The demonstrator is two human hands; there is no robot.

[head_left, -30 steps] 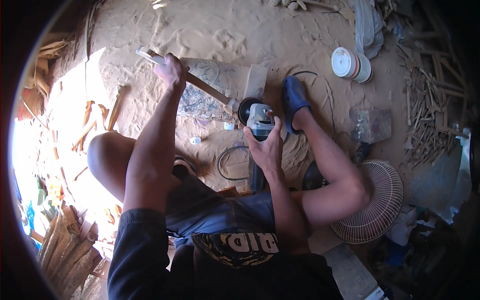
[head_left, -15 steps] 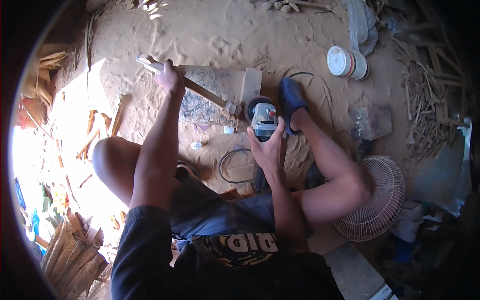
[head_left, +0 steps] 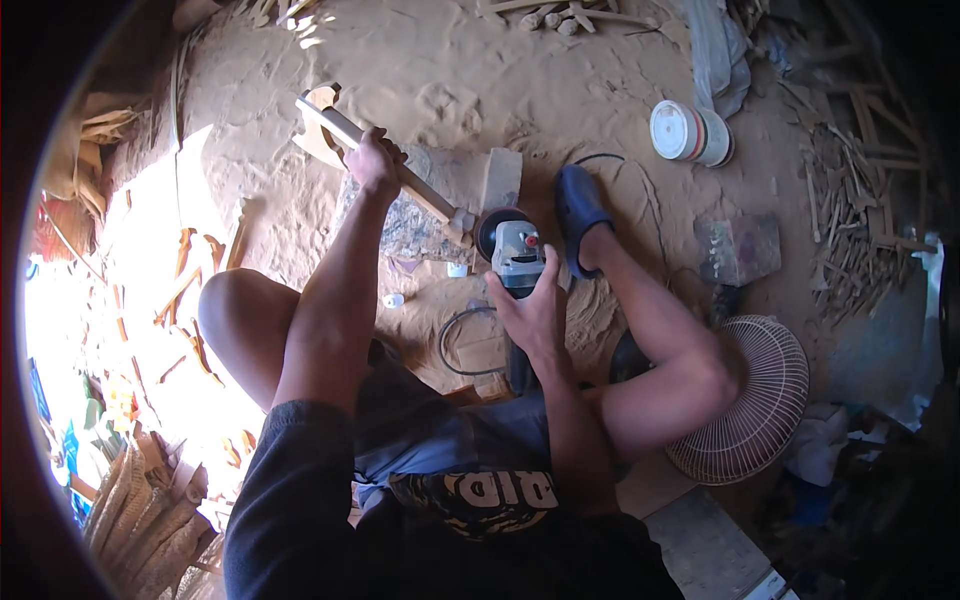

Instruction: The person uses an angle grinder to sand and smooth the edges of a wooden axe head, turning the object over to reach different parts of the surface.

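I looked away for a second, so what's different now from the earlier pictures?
The left hand moved a little to the right, and the wooden piece it holds got turned, so its wide end shows now. Nothing was grabbed or let go. The right hand still holds the grinder in about the same place; the bucket and fan stayed put.

The wooden piece [head_left: 427,197] looks smooth and matt; the grinder [head_left: 517,258] has a grey head like dull metal. The block [head_left: 408,236] is rough and scuffed (material hard to tell). Smooth plastic tub [head_left: 678,131], grainy sand floor [head_left: 400,60].
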